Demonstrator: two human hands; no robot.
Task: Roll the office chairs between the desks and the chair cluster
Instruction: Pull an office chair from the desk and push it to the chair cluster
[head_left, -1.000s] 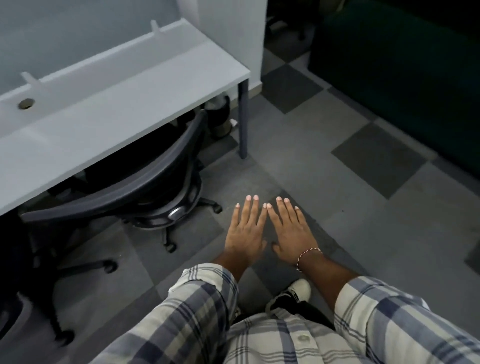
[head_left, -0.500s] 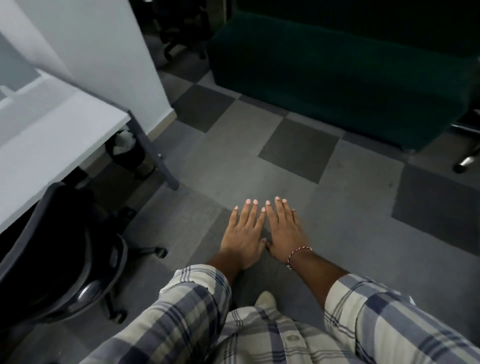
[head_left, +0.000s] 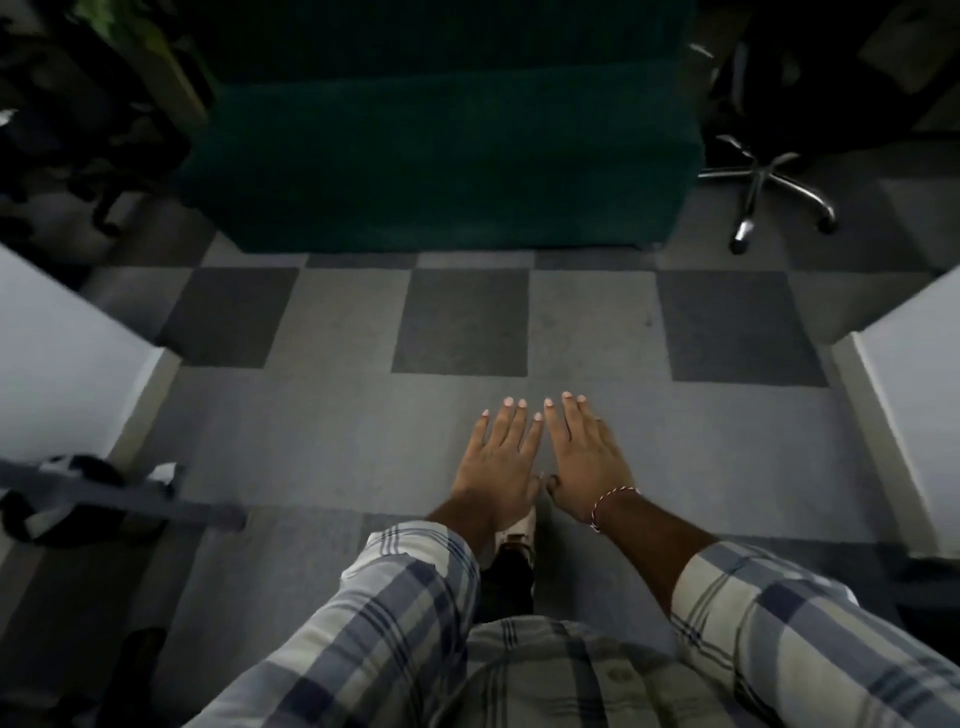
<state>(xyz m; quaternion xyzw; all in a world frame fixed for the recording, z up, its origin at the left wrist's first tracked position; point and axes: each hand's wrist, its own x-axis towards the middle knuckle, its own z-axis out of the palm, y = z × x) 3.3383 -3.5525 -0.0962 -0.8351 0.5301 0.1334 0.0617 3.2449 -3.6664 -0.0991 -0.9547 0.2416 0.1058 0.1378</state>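
Observation:
My left hand (head_left: 501, 460) and my right hand (head_left: 584, 457) hover side by side in front of me, palms down, fingers straight, holding nothing. A red-and-white thread band circles my right wrist. An office chair's chrome star base (head_left: 763, 179) with castors stands at the far right, its dark seat mostly lost in shadow. Dark office chairs (head_left: 78, 119) crowd the far left corner, dim and hard to separate. A grey desk leg (head_left: 130, 499) crosses the lower left.
A dark green sofa (head_left: 436, 156) fills the far middle. White partition walls stand at the left (head_left: 67, 364) and right (head_left: 914, 410) edges. A dark bin with a white liner (head_left: 72, 483) sits by the desk leg. Grey checkered carpet (head_left: 363, 426) runs between them.
My view has swung right, away from the white desk and the black chair under it, which have left the frame. The sofa now lies straight ahead. My hands keep the same flat pose.

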